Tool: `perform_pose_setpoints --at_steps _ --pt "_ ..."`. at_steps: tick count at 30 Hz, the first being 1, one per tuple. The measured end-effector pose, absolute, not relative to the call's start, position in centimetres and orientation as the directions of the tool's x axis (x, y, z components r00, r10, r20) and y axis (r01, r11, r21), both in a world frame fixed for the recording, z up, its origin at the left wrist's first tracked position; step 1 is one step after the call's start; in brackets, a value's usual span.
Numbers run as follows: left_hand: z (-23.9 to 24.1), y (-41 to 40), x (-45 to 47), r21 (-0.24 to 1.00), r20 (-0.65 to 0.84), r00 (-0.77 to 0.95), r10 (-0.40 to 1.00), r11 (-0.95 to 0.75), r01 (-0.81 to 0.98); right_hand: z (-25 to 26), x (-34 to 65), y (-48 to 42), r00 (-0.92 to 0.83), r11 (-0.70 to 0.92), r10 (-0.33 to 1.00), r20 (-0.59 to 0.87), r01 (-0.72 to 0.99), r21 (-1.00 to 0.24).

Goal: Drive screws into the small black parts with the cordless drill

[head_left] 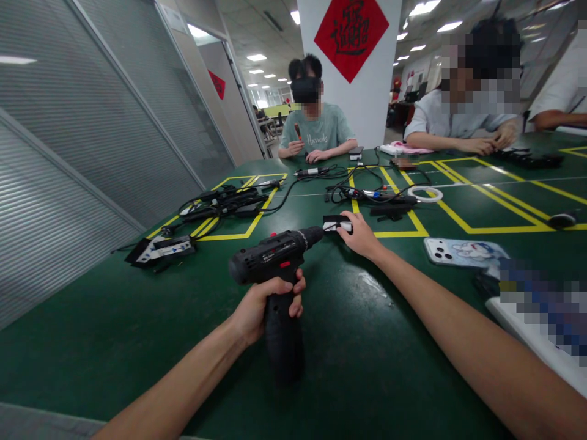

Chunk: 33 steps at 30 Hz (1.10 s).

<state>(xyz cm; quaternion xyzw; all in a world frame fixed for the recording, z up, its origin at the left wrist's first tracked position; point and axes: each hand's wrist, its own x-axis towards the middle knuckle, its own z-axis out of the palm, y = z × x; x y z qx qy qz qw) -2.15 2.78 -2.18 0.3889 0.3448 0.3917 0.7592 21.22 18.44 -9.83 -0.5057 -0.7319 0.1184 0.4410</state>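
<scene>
My left hand (270, 302) is wrapped round the grip of a black cordless drill (270, 256) with red details. The drill points to the right, and its chuck end comes close to a small black-and-white block (337, 224) on the table. Whether a bit touches the block I cannot tell. My right hand (360, 235) holds the right end of that block between thumb and fingers, pressing it near the tabletop. What the block is does not show clearly.
Tangled black cables (229, 201) and a black-and-white part (160, 249) lie to the left on the green table (114, 324). Beyond my right hand are more cables, a white ring (425, 194) and a phone (463, 252). Several people sit around the table.
</scene>
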Motion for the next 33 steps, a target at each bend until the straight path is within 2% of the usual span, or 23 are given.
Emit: perform_pose_setpoints --at_steps 33 --pt "-2.5 2.95 -2.17 0.868 -0.206 0.468 0.859 0.382 -0.319 -9.79 21.18 18.35 -0.109 0.465 0.841 0.53 0.647 -0.605"
